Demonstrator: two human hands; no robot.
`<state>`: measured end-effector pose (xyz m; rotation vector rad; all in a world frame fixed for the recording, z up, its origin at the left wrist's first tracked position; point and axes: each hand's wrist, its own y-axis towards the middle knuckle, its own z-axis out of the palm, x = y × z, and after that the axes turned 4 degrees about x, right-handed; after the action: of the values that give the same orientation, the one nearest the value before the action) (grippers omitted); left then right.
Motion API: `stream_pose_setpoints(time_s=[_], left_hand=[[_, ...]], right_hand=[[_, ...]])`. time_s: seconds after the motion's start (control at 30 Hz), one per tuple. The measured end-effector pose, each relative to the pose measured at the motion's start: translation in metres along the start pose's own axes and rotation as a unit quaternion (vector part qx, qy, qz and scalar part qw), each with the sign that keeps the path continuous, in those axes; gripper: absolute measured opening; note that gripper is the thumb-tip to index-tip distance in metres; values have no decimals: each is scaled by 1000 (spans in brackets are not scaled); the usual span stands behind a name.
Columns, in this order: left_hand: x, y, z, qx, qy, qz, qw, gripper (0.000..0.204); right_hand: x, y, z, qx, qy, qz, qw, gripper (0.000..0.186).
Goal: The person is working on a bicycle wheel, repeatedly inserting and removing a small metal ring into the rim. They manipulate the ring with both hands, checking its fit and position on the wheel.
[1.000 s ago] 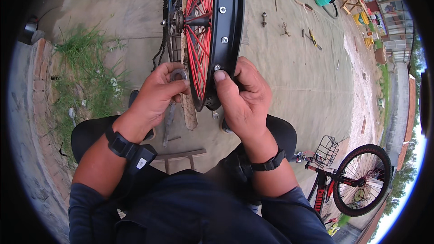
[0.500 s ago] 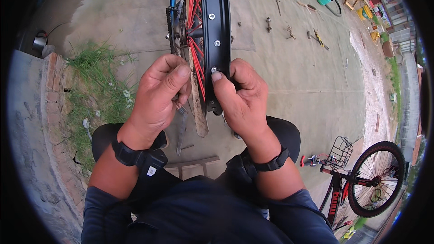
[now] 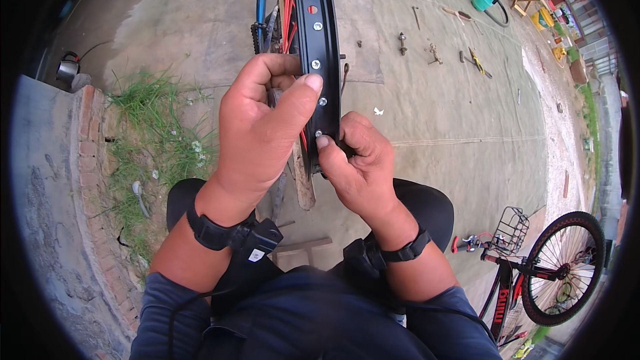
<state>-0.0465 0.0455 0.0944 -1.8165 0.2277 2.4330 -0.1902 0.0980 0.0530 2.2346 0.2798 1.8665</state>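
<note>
Head view: two narrow grips, left hand (image 3: 260, 130) and right hand (image 3: 363, 170), on one black rim (image 3: 327, 43).

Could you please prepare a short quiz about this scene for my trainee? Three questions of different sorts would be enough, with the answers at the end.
1. Multiple choice: at which thing are both the left hand and the right hand?
A) the pliers
B) the black wheel rim
C) the turquoise bottle

2. True or false: the spokes of this wheel are red.

3. Fill in the missing word: the red and black bicycle is at the ____ side of the picture.

Key:
1. B
2. True
3. right
</note>
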Motion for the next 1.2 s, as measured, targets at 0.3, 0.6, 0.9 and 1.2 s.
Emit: stream_pose_setpoints(time_s=[0.3, 0.6, 0.9, 1.2], left_hand=[[2, -6, 3, -23, 228, 61, 971, 12], [9, -10, -5, 2, 298, 124, 947, 15], [29, -30, -13, 69, 360, 185, 912, 14], [45, -41, -19, 104, 385, 186, 898, 13]], right_hand=[[-4, -8, -9, 52, -100, -24, 993, 18], [3, -2, -20, 98, -79, -18, 992, 12], [4, 9, -32, 15, 62, 1, 998, 26], [11, 21, 9, -57, 150, 36, 986, 27]])
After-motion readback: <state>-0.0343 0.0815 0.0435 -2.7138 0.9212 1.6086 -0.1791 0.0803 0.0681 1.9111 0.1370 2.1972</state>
